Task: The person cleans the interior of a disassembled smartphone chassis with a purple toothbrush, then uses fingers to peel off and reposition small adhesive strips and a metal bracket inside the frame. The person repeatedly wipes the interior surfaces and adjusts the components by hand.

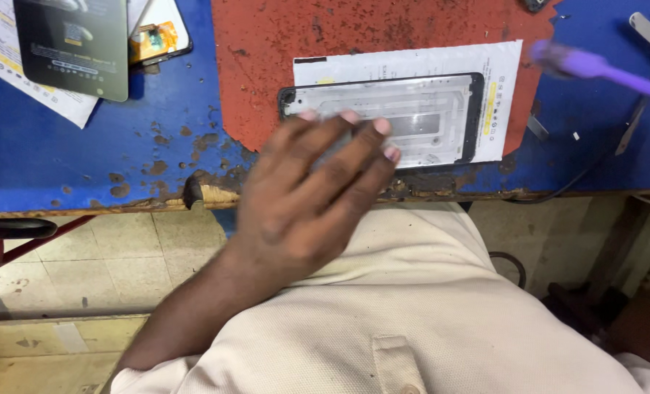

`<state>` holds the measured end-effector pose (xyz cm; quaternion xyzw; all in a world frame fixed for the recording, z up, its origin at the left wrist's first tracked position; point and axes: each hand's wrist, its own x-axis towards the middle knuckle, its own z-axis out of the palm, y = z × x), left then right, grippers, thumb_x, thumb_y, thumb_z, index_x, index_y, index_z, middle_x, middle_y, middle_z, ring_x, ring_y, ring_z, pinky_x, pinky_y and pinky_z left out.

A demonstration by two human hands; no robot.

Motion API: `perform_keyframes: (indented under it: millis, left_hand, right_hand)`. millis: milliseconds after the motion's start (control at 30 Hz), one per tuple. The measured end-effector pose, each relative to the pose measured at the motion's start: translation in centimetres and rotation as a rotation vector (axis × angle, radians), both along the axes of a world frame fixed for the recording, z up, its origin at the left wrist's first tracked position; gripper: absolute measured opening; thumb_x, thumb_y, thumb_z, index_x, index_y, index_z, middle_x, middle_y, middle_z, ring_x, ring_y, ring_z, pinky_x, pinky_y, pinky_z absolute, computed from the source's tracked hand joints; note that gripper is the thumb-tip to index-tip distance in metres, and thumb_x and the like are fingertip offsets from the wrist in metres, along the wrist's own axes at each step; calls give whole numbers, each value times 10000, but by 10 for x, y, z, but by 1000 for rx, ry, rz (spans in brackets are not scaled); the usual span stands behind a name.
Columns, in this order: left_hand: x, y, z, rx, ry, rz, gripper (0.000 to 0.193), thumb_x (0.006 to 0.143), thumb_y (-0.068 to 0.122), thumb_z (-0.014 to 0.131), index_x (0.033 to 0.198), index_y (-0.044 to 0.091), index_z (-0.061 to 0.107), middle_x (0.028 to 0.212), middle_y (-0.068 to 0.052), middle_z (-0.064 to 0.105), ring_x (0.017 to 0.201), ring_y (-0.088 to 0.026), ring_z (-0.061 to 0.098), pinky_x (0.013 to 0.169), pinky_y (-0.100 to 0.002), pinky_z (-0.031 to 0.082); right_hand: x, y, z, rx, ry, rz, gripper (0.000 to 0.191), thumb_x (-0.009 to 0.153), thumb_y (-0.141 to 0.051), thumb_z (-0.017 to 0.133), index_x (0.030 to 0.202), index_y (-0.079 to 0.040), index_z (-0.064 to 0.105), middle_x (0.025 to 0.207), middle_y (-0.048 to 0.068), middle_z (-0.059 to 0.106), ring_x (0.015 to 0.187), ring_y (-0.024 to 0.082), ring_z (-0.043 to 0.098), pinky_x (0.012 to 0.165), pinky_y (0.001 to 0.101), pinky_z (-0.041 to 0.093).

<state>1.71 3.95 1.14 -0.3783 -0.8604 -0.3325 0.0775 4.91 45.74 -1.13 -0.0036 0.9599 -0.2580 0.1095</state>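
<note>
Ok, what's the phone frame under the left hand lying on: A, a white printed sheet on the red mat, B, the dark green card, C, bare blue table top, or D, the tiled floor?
A: the phone frame lies on a white printed sheet spread over the red mat, with the left hand's fingertips resting on its near edge.

I'm at a small phone repair workshop. My worn blue-painted wooden bench (84, 160) is chipped along its edge, with a scuffed red rubber mat (383, 36) on top. On the mat lies a stripped black phone frame with a bare silvery metal back (420, 109) — beside it a blurred purple plastic brush (602, 69) — and a dark glossy screen-protector packet (73, 44) sits further left.
</note>
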Motion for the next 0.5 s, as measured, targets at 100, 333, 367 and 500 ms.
perform_keyframes:
  millis: [100, 333, 367, 500]
  left_hand:
    - [-10, -7, 9, -16, -87, 60, 549, 983, 287, 839, 1411, 46, 595, 1452, -158, 578, 1367, -350, 509, 1205, -565, 347]
    - [-15, -13, 7, 8, -298, 102, 871, 862, 288, 915, 1539, 84, 406, 1472, -89, 565, 1384, -311, 508, 1270, -531, 313]
    - [-15, -13, 7, 26, -314, 104, 885, 867, 280, 920, 1557, 85, 401, 1493, -73, 565, 1394, -293, 512, 1277, -516, 314]
    - [-15, -12, 6, 14, -304, 118, 897, 849, 297, 931, 1548, 82, 411, 1480, -83, 568, 1368, -288, 520, 1305, -541, 314]
  right_hand:
    - [7, 7, -5, -32, 12, -24, 166, 1081, -174, 666, 1064, -15, 711, 958, 139, 690, 797, 219, 669, 732, 338, 540]
    - [3, -22, 3, -17, 39, 24, 177, 1126, -189, 636, 1133, -20, 687, 1032, 145, 693, 859, 206, 675, 802, 322, 555]
    - [0, -26, 6, -31, 46, 39, 161, 1139, -189, 643, 1135, -35, 690, 1043, 134, 694, 880, 191, 676, 817, 312, 552]
    - [-5, -38, 24, 127, 101, 175, 120, 1095, -185, 701, 1109, -67, 723, 977, 137, 697, 826, 189, 657, 748, 324, 524]
